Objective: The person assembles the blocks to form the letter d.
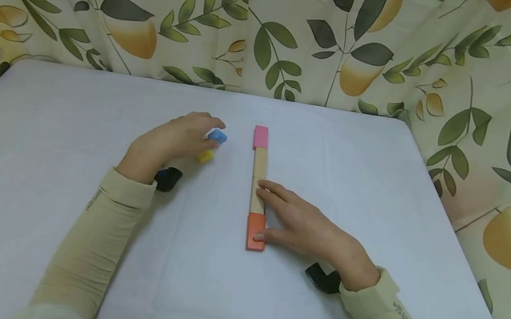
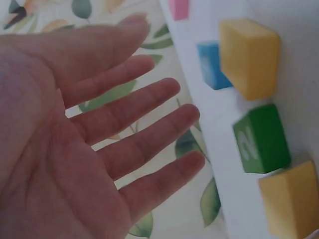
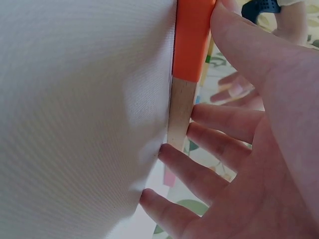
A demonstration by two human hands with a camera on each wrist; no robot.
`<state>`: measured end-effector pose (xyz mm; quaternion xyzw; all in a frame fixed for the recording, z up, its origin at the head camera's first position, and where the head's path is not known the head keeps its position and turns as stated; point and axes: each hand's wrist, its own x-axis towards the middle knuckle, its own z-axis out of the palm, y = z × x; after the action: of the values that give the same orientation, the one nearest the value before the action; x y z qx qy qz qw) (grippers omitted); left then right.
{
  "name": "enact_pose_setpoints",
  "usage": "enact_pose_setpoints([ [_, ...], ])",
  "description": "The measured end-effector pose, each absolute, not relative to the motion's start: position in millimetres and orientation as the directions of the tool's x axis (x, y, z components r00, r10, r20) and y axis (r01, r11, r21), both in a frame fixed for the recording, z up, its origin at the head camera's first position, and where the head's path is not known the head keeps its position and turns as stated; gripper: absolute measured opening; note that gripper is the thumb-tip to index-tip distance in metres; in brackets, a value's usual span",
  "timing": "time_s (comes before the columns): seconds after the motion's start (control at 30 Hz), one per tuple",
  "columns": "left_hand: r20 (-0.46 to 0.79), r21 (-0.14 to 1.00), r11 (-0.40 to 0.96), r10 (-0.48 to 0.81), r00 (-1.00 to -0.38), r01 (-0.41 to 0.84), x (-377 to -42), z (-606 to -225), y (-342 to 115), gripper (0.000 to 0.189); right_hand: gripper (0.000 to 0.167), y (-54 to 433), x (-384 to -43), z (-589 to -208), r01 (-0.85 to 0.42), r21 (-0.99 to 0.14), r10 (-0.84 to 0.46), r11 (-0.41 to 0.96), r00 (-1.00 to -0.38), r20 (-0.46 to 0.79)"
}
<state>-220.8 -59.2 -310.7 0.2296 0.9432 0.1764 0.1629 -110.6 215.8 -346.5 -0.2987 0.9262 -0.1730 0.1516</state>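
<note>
My left hand (image 1: 175,138) is over a group of small blocks left of centre, fingers extended. A blue block (image 1: 217,135) and a yellow block (image 1: 206,157) show past its fingertips. In the left wrist view a green block (image 2: 261,139) marked with a 2 lies between two yellow blocks, the upper one (image 2: 249,57) overlapping the blue one. A straight row runs away from me: an orange block (image 1: 254,240), plain wood pieces (image 1: 260,163) and a pink block (image 1: 261,137). With fingers spread, my right hand (image 1: 307,226) touches its right side, thumb at the orange block.
A white cloth covers the table (image 1: 374,172). Behind and to the right hangs a leaf-and-fruit patterned curtain (image 1: 291,31). Dark straps or mounts show at both wrists, the left one (image 1: 168,179) near the yellow block.
</note>
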Motion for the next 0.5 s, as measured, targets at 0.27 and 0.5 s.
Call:
enact_pose_setpoints([
  [0.27, -0.237, 0.414, 0.837, 0.478, -0.846, 0.357, -225.3, -325.6, -60.7, 0.055, 0.082, 213.8, -111.1, -346.1, -0.494, -0.420, -0.605, 0.761, -0.775, -0.184],
  [0.5, -0.192, 0.378, 0.832, 0.500, -0.845, 0.406, -226.9, -332.5, -56.9, 0.043, 0.082, 213.3, -111.0, -346.5, -0.494, -0.415, -0.603, 0.764, -0.776, -0.185],
])
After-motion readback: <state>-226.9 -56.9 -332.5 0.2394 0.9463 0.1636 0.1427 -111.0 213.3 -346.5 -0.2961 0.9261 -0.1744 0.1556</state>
